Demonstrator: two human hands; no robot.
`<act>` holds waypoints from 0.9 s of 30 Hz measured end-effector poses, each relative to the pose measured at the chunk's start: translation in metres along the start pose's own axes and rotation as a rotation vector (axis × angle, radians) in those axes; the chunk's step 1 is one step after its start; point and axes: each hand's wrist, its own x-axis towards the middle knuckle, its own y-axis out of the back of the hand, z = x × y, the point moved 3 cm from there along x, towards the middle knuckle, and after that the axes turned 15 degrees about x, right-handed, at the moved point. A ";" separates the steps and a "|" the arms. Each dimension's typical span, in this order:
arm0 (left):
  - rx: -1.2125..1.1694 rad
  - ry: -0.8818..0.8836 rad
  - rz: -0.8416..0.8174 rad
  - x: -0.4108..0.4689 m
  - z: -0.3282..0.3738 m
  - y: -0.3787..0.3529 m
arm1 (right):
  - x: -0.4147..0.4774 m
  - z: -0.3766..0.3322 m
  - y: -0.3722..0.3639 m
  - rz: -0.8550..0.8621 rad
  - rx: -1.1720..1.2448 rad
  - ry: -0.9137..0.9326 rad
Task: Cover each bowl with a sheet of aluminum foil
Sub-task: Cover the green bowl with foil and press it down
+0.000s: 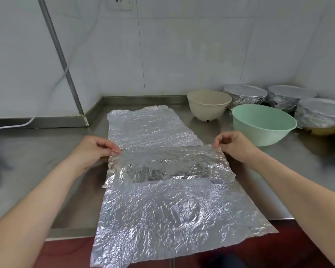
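Pinching its two far corners, the left hand (97, 149) and right hand (234, 146) hold a foil sheet (162, 161) up over the middle of the counter (37, 151), above spare sheets (172, 215) that reach past the front edge. It looks feather-light, floppy and easily torn, so gentle corner holds suit it. The green bowl (263, 124) and beige bowl (209, 105) sit uncovered toward the back right corner.

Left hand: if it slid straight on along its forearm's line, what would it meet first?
The left hand already pinches the lifted foil, so that would crumple first. Past it lies the flat foil, then probably the cream bowl, though depth is unclear.
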 end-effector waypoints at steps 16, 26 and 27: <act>-0.086 -0.042 -0.016 -0.005 0.017 -0.006 | 0.004 -0.005 -0.003 -0.089 0.098 -0.162; -0.370 0.015 0.123 0.002 0.033 -0.006 | -0.005 -0.011 -0.004 -0.177 0.307 -0.220; -0.369 0.024 0.103 -0.001 0.031 -0.006 | -0.005 -0.010 -0.005 -0.174 0.300 -0.211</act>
